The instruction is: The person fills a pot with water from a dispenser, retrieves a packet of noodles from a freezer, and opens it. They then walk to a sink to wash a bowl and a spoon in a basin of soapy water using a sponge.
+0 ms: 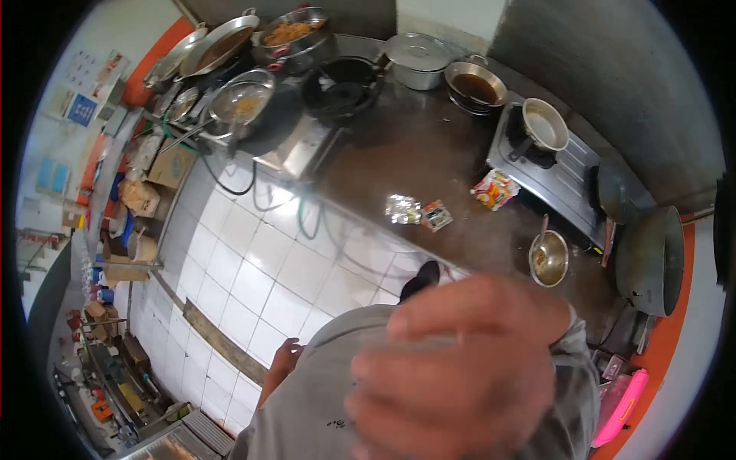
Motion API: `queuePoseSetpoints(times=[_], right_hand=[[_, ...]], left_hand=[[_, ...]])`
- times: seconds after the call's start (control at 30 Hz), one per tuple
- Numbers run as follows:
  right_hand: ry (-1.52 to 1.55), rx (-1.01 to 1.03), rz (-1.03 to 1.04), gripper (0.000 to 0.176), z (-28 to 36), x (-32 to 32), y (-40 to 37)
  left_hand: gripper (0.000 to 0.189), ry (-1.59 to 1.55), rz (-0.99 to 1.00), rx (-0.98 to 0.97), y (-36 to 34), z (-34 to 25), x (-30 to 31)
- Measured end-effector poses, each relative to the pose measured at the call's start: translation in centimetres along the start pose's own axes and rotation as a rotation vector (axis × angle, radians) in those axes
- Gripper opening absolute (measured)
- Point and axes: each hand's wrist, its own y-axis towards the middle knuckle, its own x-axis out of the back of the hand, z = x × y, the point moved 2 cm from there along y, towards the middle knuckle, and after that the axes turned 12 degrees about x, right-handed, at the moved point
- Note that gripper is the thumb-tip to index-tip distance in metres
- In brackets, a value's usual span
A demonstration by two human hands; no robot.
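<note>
My right hand (460, 368) is raised close to the camera in front of my grey shirt (345, 391). It is blurred, its fingers loosely bent and apart, with nothing visible in them. At my side hangs my left hand (287, 356), partly hidden by the shirt, its visible fingers loose and touching nothing. On the counter beyond lie a shiny silver packet (402, 208), a small printed sachet (436, 215) and a red and yellow packet (495, 189). A metal bowl (549, 259) with a spoon and some food stands nearest my right hand.
A gas stove (563, 172) bears a small pan (545, 125). Along the back are a lidded pot (419, 60), a bowl of brown liquid (475, 86), a black wok (341, 88) and a strainer (241, 100). A large wok (650, 261) stands right. White tiles (268, 268) cover the floor.
</note>
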Motion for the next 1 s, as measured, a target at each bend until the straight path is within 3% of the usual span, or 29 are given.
queuePoseSetpoints(times=[0.03,0.07,0.1,0.13,0.23,0.3,0.37,0.43,0.5,0.53,0.63,0.67,0.7,0.73,0.77,0.8,0.83,0.87,0.9,0.93,1.0], right_hand=[[0.006,0.015,-0.01,0.01,1.8,-3.5,2.0],[0.012,-0.006,-0.225,0.007,3.5,-7.0,3.9],[0.02,-0.032,-0.437,0.017,4.9,-9.3,5.2],[0.044,-0.03,-0.46,0.014,6.1,-11.0,6.1],[0.143,0.044,-0.164,0.005,9.0,-11.6,7.6],[0.237,0.084,-0.057,0.009,10.1,-10.9,7.9],[0.293,-0.004,0.049,0.016,10.8,-9.8,7.6],[0.097,-0.463,0.119,0.033,12.1,-9.0,6.9],[0.122,-0.459,0.43,0.049,7.8,-8.3,-1.1],[0.198,-0.695,0.475,0.055,7.1,-8.1,-6.1],[0.125,-1.422,0.585,0.036,9.0,-4.5,-29.6],[0.019,-1.602,0.534,0.031,10.5,-1.7,-39.1],[0.0,-1.779,0.242,0.031,13.0,2.0,-53.0],[-0.241,-2.055,0.125,0.03,14.7,6.2,-54.2],[-0.279,-2.14,-0.199,0.024,17.3,11.0,-59.9],[-0.528,-2.289,-0.339,0.019,18.6,14.9,-60.5],[-0.675,-2.32,-0.573,0.019,20.1,18.7,-63.2],[-0.693,-2.235,-1.022,0.028,20.7,21.1,-62.9],[-0.374,-2.108,-1.263,0.036,22.8,25.0,-68.2],[-0.366,-2.119,-1.264,0.036,21.6,25.7,-67.0],[-0.644,-2.161,-1.388,0.045,18.4,26.6,-62.2]], left_hand=[[0.052,0.015,-0.018,0.017,0.1,2.1,0.9],[0.052,0.004,-0.032,0.011,0.2,4.6,2.0],[0.053,0.049,-0.08,0.015,0.2,7.6,3.1],[0.053,0.098,-0.113,0.016,0.1,9.8,3.6],[0.053,0.114,-0.062,0.129,-1.3,16.2,5.0],[0.053,0.095,-0.045,0.186,-2.7,19.5,6.2],[0.053,0.068,-0.037,0.22,-4.0,21.6,7.2],[0.053,0.04,-0.035,0.237,-4.6,22.8,7.6],[0.053,0.022,-0.02,0.231,-4.3,22.3,7.1],[0.053,0.017,-0.006,0.228,-4.3,21.6,6.7],[0.053,0.026,0.015,0.215,-4.2,18.4,5.3],[0.053,0.03,0.014,0.217,-4.3,17.5,4.9],[0.053,0.034,0.017,0.223,-4.5,16.1,4.2],[0.053,0.044,0.014,0.227,-4.9,15.0,3.7],[0.053,0.053,0.01,0.237,-5.4,13.7,3.1],[0.053,0.064,0.01,0.246,-5.7,12.3,2.6],[0.053,0.077,0.01,0.256,-6.2,11.0,2.1],[0.053,0.094,0.008,0.264,-6.5,9.8,1.5],[0.053,0.105,0.007,0.266,-7.0,8.4,1.2],[0.053,0.114,0.002,0.266,-7.4,7.3,0.9],[0.053,0.131,-0.013,0.248,-7.9,5.2,0.9]])
